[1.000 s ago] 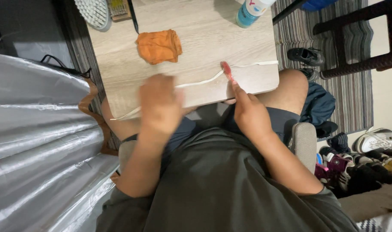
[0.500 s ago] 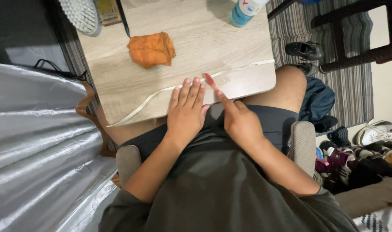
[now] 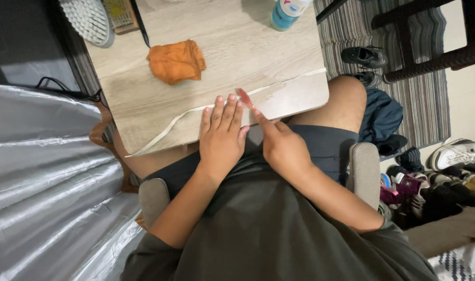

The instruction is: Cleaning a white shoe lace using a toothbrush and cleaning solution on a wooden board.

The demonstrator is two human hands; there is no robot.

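At the worktop (image 3: 206, 99) edge, right hand (image 3: 281, 148) pinches a pink stick (image 3: 246, 99) angled up-left; left hand (image 3: 222, 138) lies flat, touching it.

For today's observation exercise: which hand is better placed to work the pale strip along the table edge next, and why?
Probably the right hand: it holds the small red tool against the pale strip. The left hand lies flat on the table, steadying.

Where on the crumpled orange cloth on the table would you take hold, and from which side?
Pinch the orange cloth from above at its raised, bunched middle. It lies in a soft heap on the table with folds standing up, and nothing lies on it, so a top-down grip catches plenty of fabric.
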